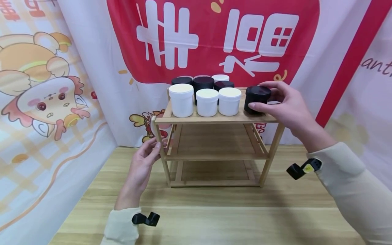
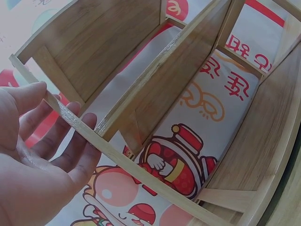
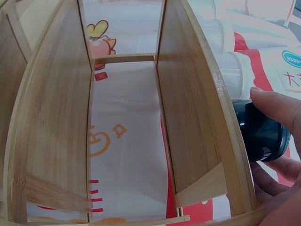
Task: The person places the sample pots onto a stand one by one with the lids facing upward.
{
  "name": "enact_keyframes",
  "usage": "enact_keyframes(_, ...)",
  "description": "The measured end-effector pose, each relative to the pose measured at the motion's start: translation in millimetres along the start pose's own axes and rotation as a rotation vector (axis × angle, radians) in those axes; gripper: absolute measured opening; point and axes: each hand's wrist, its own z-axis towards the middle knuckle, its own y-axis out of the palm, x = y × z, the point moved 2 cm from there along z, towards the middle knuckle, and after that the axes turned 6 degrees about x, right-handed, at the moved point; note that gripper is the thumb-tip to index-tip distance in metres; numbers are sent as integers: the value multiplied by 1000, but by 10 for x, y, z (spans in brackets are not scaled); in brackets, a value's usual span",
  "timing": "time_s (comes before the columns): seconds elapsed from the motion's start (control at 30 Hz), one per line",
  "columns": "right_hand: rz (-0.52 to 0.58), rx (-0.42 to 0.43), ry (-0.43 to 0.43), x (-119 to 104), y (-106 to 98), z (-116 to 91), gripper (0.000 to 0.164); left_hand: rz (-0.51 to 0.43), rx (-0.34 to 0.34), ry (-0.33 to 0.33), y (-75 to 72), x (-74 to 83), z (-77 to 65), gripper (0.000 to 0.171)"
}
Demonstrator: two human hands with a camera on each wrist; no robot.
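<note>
My right hand grips a black lidded jar at the right end of the top shelf of a wooden rack. In the right wrist view the thumb and fingers sit around that black jar, beside the shelf edge. My left hand is at the rack's front left post. The left wrist view shows its thumb on one side of the post and the fingers on the other. Three white jars, the left one tallest, stand in the front row left of the held jar.
Behind the white jars stand several more, including a black jar and a white jar. Two lower shelves, the middle one included, lie beneath. The rack stands on a wooden table before a printed cloth.
</note>
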Motion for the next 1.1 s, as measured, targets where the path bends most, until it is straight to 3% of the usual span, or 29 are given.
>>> enact_keyframes(0.37,-41,-22,25,-30,30,45,81,-11,-6,14,11,15,10,34)
enact_keyframes(0.77,-63,-34,-22,-49,84,27,83,-10,-11,25,-7,32,-8,36)
enact_keyframes(1.1,-49,5,-25,-60,55,-59,88,-35,0,36,5,26,5,33)
